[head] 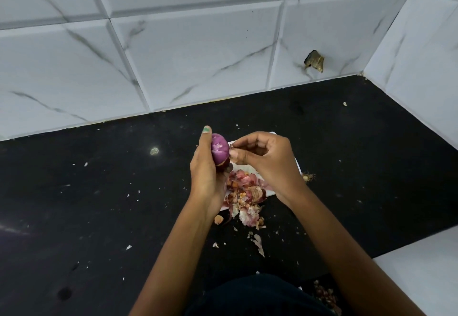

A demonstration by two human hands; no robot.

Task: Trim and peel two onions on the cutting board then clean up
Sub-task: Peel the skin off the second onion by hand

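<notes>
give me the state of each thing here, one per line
onion: mostly peeled, purple, held above the board
left hand: shut around the onion
right hand: fingertips pinching skin at the onion's side
cutting board: mostly covered by peels and hands
onion peels: piled loose, spilling onto the counter
counter: littered with flakes

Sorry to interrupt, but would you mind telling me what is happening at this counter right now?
A person is peeling a purple onion over a white cutting board. The left hand holds it up, while the right hand pinches at its skin. A heap of peels covers the board and spills onto the black counter.
</notes>
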